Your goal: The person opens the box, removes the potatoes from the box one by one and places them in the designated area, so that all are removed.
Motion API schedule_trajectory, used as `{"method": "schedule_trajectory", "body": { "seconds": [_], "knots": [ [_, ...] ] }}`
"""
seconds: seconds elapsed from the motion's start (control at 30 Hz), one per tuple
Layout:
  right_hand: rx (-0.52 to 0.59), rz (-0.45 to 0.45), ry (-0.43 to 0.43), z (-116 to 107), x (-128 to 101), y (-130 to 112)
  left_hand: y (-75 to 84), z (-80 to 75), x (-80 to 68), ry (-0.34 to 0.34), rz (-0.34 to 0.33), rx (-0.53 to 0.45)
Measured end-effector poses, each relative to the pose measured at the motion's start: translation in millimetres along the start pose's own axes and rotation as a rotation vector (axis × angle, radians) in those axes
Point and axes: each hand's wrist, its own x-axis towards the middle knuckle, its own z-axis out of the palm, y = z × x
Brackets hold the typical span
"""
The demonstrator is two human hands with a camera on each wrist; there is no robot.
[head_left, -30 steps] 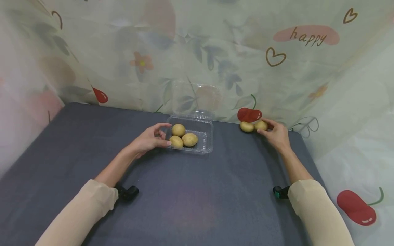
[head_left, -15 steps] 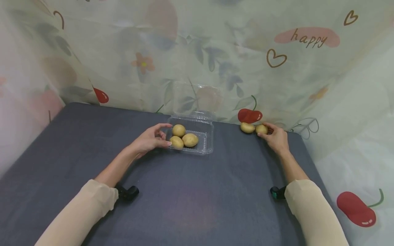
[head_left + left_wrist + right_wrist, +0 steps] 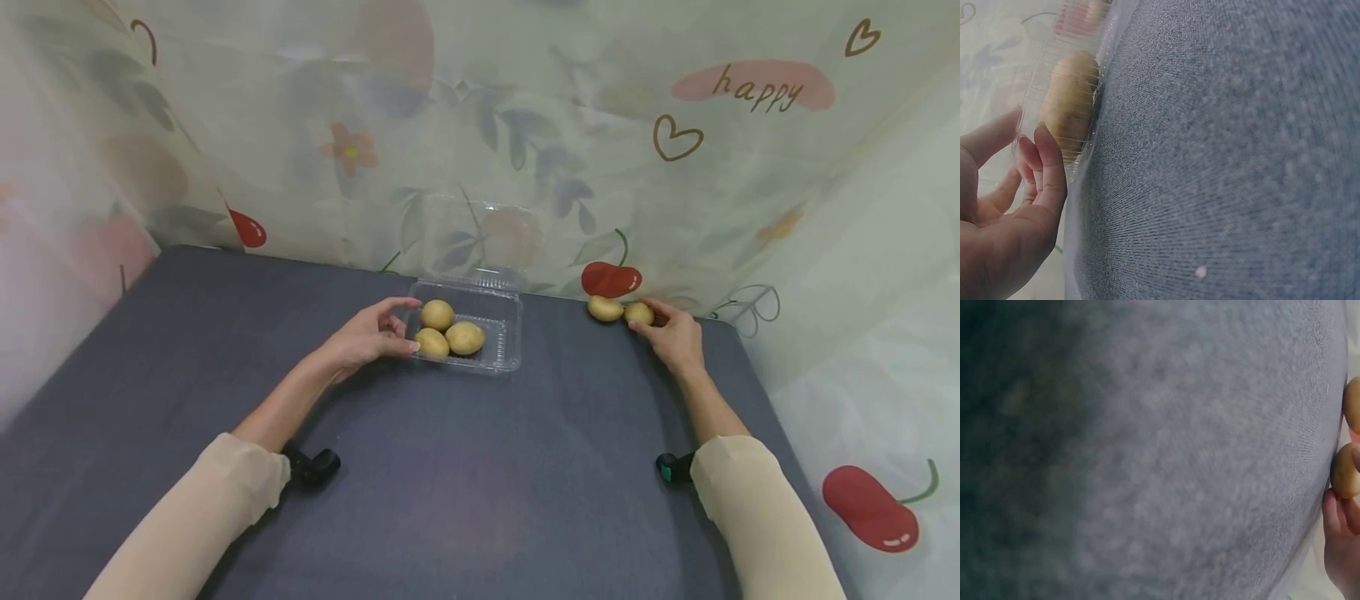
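Observation:
A clear plastic clamshell box [image 3: 501, 350] stands near the back of the dark grey table [image 3: 465, 483], its lid up against the curtain. Three potatoes [image 3: 465, 337] lie in its left half. My left hand [image 3: 396, 328] grips the box's left end, thumb low and fingers over the rim. In the left wrist view its fingers [image 3: 1049, 169] press on the box wall [image 3: 1088, 140], with a potato [image 3: 1069, 106] behind it. At the back right, my right hand [image 3: 652, 323] pinches one loose potato [image 3: 639, 313]. A second potato [image 3: 604, 308] lies just left of it. The right wrist view shows both potatoes [image 3: 1344, 469] at its right edge.
A floral curtain [image 3: 525, 150] hangs close behind the table and wraps round both sides. The table's right edge [image 3: 757, 392] runs just beyond my right hand. A small black device sits on each wrist [image 3: 315, 467].
My right hand has curled in closer on the right-hand loose potato, which has shifted slightly toward me. The left hand and the box have stayed put.

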Motion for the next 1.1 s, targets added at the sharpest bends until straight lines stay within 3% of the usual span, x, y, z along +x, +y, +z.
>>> {"method": "schedule_trajectory", "body": {
  "seconds": [0.27,0.7,1.1],
  "knots": [
    [0.009,-0.008,0.001,-2.5,-0.7,2.0,-0.2,-0.6,0.9,-0.004,0.004,-0.022],
    [0.018,0.005,0.027,-9.2,-3.4,-14.5,-1.4,-1.2,2.1,0.002,0.011,-0.013],
    [0.165,-0.047,0.044,-5.8,-7.3,-41.4,0.3,0.4,1.5,0.02,0.002,0.032]
  ]
}}
